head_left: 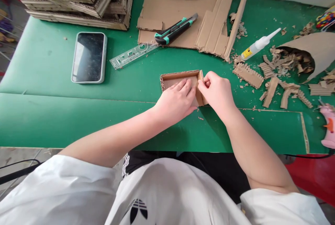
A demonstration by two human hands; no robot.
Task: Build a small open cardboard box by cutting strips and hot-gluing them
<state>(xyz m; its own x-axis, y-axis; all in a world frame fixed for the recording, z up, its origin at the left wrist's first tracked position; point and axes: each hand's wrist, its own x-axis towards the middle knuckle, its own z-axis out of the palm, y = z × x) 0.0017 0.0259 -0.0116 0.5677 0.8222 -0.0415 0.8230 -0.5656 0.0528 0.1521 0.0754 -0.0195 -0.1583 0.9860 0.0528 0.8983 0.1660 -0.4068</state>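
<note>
While the left hand (176,101) lies flat inside a shallow cardboard tray (180,74), its fingers stretched out and held close together on the tray's floor, the right hand (219,92) has its fingers clamped on the tray's right-hand wall. The tray sits directly under both sets of fingers on the green tabletop (47,116). Well to the left of the fingers stands a white-framed device (89,58) with a dark screen. Beyond the left fingers, a clear ruler (131,56) lies with its far end under a teal-and-black cutter (176,31), which rests partly on a cardboard sheet (157,6). Farther off to the left is a stack of corrugated pieces (78,20). To the right of the right fingers are torn scraps (248,74), a glue bottle (258,47) with a long nozzle, and a cardboard tube (320,48) with shreds in its mouth.
</note>
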